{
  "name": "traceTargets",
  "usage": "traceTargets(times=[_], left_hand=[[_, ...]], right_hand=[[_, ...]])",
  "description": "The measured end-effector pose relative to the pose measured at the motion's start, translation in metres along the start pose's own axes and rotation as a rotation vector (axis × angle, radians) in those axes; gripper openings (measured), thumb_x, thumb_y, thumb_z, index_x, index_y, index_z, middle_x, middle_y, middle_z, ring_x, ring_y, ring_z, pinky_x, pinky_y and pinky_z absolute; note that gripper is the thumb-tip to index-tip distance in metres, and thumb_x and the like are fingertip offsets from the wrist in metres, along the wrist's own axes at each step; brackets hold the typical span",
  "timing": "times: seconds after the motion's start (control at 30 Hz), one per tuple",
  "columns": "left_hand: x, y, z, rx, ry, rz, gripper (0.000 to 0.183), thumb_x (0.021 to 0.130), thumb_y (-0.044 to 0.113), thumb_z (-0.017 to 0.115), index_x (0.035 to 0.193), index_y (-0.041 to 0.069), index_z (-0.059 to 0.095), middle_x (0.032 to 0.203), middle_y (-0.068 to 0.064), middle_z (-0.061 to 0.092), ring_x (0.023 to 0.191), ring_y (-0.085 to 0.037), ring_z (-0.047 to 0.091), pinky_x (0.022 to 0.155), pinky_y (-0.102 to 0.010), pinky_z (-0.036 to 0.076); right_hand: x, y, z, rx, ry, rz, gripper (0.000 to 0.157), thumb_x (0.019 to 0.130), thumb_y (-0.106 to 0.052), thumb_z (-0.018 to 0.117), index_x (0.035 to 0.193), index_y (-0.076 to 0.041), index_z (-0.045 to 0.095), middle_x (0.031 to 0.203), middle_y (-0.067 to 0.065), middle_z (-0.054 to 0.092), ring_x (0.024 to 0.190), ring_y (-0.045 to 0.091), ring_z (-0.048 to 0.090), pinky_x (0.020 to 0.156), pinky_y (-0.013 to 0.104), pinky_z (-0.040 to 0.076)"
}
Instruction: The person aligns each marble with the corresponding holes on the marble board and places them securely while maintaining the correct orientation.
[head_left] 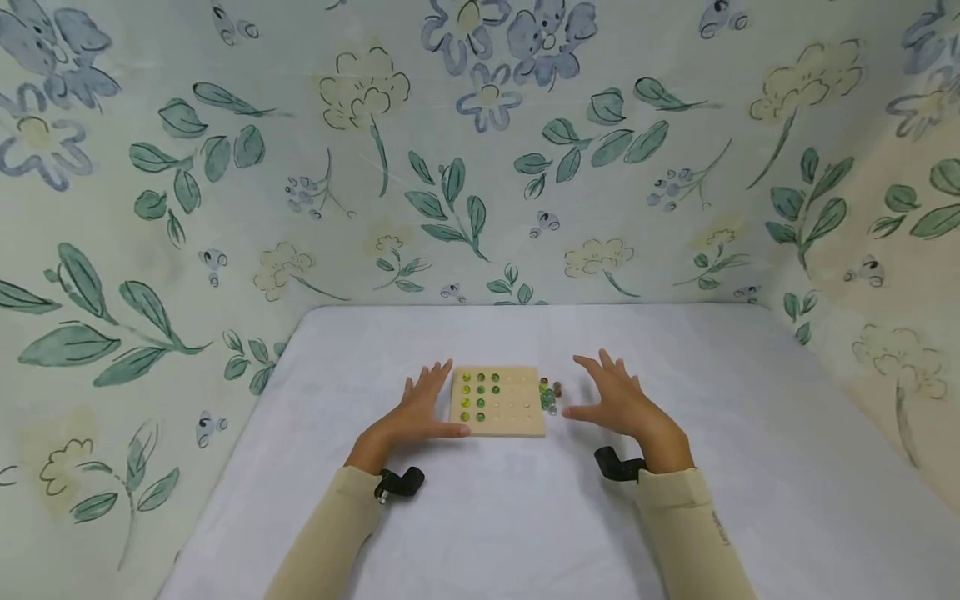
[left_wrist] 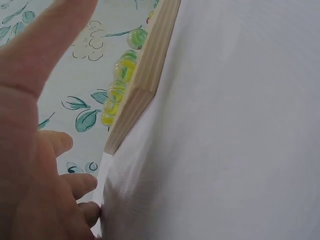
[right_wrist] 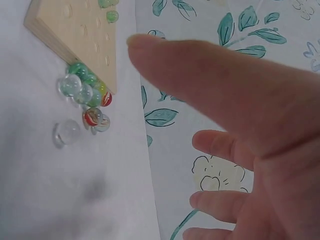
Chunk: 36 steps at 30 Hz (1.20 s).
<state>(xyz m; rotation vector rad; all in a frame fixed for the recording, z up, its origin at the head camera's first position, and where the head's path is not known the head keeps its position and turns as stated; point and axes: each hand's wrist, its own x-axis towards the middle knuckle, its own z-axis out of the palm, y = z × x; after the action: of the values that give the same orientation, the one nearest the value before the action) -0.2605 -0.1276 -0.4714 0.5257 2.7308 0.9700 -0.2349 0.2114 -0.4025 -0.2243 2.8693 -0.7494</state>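
Observation:
A pale wooden board [head_left: 517, 423] with rows of round hollows lies flat on the table. Its left columns carry yellow-green and green marbles [head_left: 481, 390]; the hollows on the right side hold none. Loose marbles [right_wrist: 82, 92], green, clear and red-streaked, cluster against the board's right edge. My left hand [head_left: 420, 412] spreads its fingers by the board's left side, thumb near the front left corner; whether it touches is unclear. Beyond the loose marbles, my right hand [head_left: 618, 400] hovers with fingers spread and nothing in its grasp.
A white cloth [head_left: 510, 517] covers the table, whose far edge meets a flower-patterned backdrop [head_left: 450, 233]. One clear marble [right_wrist: 68, 132] sits slightly apart from the loose group. Black wrist camera mounts [head_left: 619, 465] are strapped over both beige sleeves.

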Motion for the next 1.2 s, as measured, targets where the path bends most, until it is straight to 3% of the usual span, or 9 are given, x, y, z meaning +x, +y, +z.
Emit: traceTargets(times=[0.2, 0.37, 0.6, 0.77, 1.0, 1.2], left_hand=[[0.0, -0.005, 0.001, 0.085, 0.015, -0.018, 0.121, 0.065, 0.069, 0.074, 0.157, 0.026, 0.008, 0.162, -0.011, 0.003, 0.147, -0.032, -0.008, 0.114, -0.053, -0.014], [-0.002, -0.009, 0.002, 0.144, 0.001, -0.019, 0.122, 0.062, 0.078, 0.069, 0.157, 0.025, 0.011, 0.161, -0.013, 0.002, 0.146, -0.034, -0.01, 0.111, -0.058, -0.016], [-0.006, -0.01, 0.005, 0.173, 0.018, -0.023, 0.123, 0.061, 0.078, 0.07, 0.156, 0.024, 0.014, 0.161, -0.012, 0.002, 0.147, -0.031, -0.011, 0.111, -0.055, -0.017], [-0.003, -0.006, 0.01, 0.193, -0.002, -0.025, 0.122, 0.062, 0.078, 0.069, 0.156, 0.025, 0.013, 0.161, -0.012, -0.001, 0.146, -0.03, -0.013, 0.111, -0.054, -0.018], [0.0, -0.006, 0.011, 0.247, -0.012, -0.044, 0.12, 0.063, 0.081, 0.065, 0.156, 0.028, 0.011, 0.161, -0.01, -0.004, 0.146, -0.028, -0.015, 0.111, -0.053, -0.019], [0.0, -0.008, 0.01, 0.246, 0.003, -0.038, 0.12, 0.063, 0.081, 0.065, 0.156, 0.027, 0.013, 0.161, -0.01, -0.003, 0.146, -0.029, -0.013, 0.112, -0.053, -0.018]], right_hand=[[0.005, -0.001, 0.003, -0.007, -0.016, 0.026, 0.084, 0.077, -0.04, 0.08, 0.146, -0.015, 0.038, 0.159, 0.025, 0.005, 0.142, 0.052, -0.001, 0.105, 0.073, 0.008], [0.006, 0.006, 0.011, 0.02, -0.03, 0.026, 0.063, 0.08, -0.032, 0.079, 0.133, -0.012, 0.051, 0.158, 0.025, 0.012, 0.142, 0.051, 0.006, 0.105, 0.072, 0.017], [0.008, 0.01, 0.023, 0.071, -0.074, 0.008, 0.04, 0.083, -0.02, 0.076, 0.118, -0.012, 0.059, 0.153, 0.022, 0.029, 0.138, 0.043, 0.028, 0.109, 0.06, 0.027], [0.007, 0.014, 0.026, 0.042, -0.068, 0.024, 0.031, 0.083, -0.017, 0.074, 0.111, -0.013, 0.061, 0.137, 0.016, 0.049, 0.119, 0.034, 0.046, 0.103, 0.056, 0.037], [0.011, 0.019, 0.027, 0.001, -0.07, 0.041, 0.028, 0.085, -0.021, 0.073, 0.11, -0.016, 0.061, 0.122, 0.011, 0.057, 0.103, 0.029, 0.048, 0.093, 0.051, 0.043], [0.011, 0.016, 0.027, -0.026, -0.054, -0.01, 0.022, 0.085, -0.019, 0.071, 0.105, -0.014, 0.062, 0.116, 0.013, 0.059, 0.1, 0.029, 0.049, 0.089, 0.05, 0.044]])
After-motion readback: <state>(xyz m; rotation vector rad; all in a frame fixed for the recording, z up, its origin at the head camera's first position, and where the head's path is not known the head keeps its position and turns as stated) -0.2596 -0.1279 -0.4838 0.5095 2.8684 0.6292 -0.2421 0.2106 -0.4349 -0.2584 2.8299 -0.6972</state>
